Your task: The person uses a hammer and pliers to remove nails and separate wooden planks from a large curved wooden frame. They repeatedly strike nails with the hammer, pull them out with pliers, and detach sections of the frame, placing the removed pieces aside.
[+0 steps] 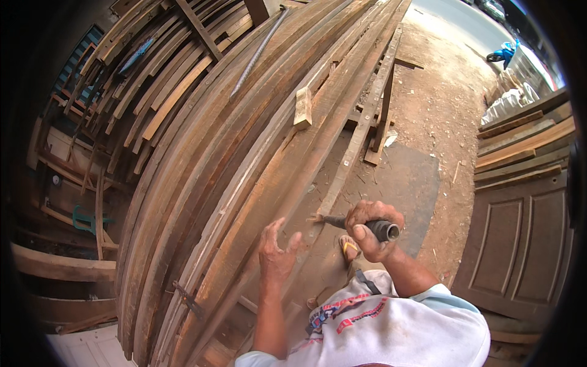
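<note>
My right hand (367, 229) is closed around the dark round handle of a chisel (361, 225). Its metal tip touches the edge of a long brown plank (287, 177) in a leaning stack of planks. My left hand (276, 254) rests flat on the same plank, fingers spread, a little left of the chisel tip. A small pale wood block (302, 107) sits higher up on the stack. A ribbed steel rod (257, 55) lies along the planks near the top.
More stacked boards (153, 79) lean at the upper left. A narrow trestle (376, 116) stands behind the stack on sawdust-strewn ground (440, 110). A brown panelled door (520, 238) and boards lie at right. My sandalled foot (349, 248) is below the chisel.
</note>
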Demonstrator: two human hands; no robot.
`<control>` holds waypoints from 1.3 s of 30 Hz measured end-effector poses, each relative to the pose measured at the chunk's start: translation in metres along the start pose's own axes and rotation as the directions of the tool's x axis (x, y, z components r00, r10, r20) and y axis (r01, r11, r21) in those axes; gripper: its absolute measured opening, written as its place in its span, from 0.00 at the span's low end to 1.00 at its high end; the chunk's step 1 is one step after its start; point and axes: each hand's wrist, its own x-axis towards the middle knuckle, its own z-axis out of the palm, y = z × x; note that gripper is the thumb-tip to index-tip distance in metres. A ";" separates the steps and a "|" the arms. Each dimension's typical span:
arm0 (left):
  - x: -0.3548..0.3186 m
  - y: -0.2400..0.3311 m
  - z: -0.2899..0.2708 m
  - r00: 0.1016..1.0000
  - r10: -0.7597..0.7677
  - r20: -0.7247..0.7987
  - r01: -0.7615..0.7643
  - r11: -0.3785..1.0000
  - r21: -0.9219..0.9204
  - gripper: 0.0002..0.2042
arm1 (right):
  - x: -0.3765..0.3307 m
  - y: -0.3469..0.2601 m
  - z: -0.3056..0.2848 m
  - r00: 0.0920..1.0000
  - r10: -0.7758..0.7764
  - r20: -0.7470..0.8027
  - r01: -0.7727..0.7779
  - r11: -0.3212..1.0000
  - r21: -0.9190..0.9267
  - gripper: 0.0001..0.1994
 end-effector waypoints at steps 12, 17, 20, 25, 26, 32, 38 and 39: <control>0.291 0.007 0.143 0.998 0.060 -0.002 -0.059 0.992 0.111 0.47 | 0.003 -0.019 -0.048 0.955 -0.060 0.292 0.023 0.992 0.127 0.07; 0.313 0.004 0.161 0.996 -0.047 0.075 0.044 0.998 0.047 0.39 | 0.000 -0.025 -0.057 0.948 -0.044 0.314 0.011 0.994 0.106 0.07; 0.300 0.000 0.156 0.998 -0.067 -0.014 0.067 0.997 -0.040 0.38 | -0.006 -0.027 -0.059 0.946 -0.049 0.320 0.030 0.997 0.065 0.07; 0.209 -0.017 0.122 0.972 -0.119 -0.203 -0.006 0.849 -0.528 0.36 | -0.032 -0.020 -0.064 0.966 -0.027 0.259 0.033 0.999 -0.017 0.07; 0.177 -0.010 0.106 0.965 -0.120 -0.235 -0.058 0.772 -0.633 0.35 | -0.034 -0.017 -0.061 0.974 -0.076 0.211 0.082 0.996 -0.021 0.06; -0.075 0.009 0.007 0.980 -0.198 0.035 0.060 0.121 -0.991 0.34 | -0.046 -0.016 -0.031 0.994 0.008 0.108 -0.012 0.999 0.034 0.18; -0.302 -0.017 0.056 0.828 -0.555 -0.082 0.007 0.158 -0.987 0.26 | -0.033 -0.022 -0.002 0.986 0.095 0.137 -0.109 0.990 0.093 0.10; -0.331 -0.016 0.057 0.795 -0.597 -0.108 -0.016 0.157 -0.987 0.25 | -0.033 -0.022 0.004 0.985 0.107 0.132 -0.116 0.991 0.064 0.10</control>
